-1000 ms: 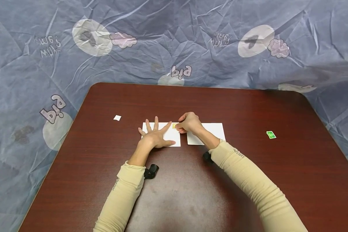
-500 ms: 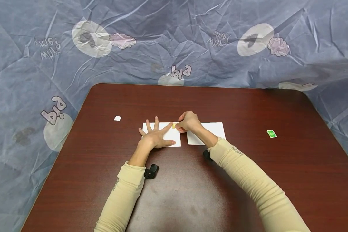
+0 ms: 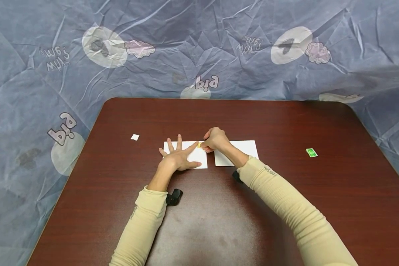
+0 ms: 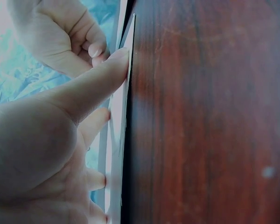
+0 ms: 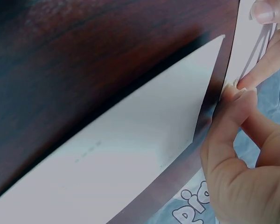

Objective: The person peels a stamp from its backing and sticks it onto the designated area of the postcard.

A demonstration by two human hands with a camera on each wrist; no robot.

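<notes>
My left hand (image 3: 175, 159) lies with spread fingers on a white paper rectangle (image 3: 201, 159), its thumb along the near edge. At that paper's far right corner is a small yellow sticker (image 3: 199, 145), partly hidden by fingers. My right hand (image 3: 216, 140) pinches the sticker between thumb and index finger, close over the paper. In the right wrist view, those fingertips (image 5: 245, 95) meet right at the paper, beside the left index fingertip. A second white paper rectangle (image 3: 247, 148) lies just to the right, partly under the right wrist.
A small white paper scrap (image 3: 135, 137) lies at the left of the brown table (image 3: 269, 122). Several green stickers (image 3: 311, 152), seemingly stacked, lie at the right. Behind the table's far edge hangs a crumpled blue-grey printed cloth (image 3: 193, 44).
The head view has tilted slightly. My left index fingertip has edged closer to the yellow sticker, while the right hand stays almost still at the corner, fingers pinched.
</notes>
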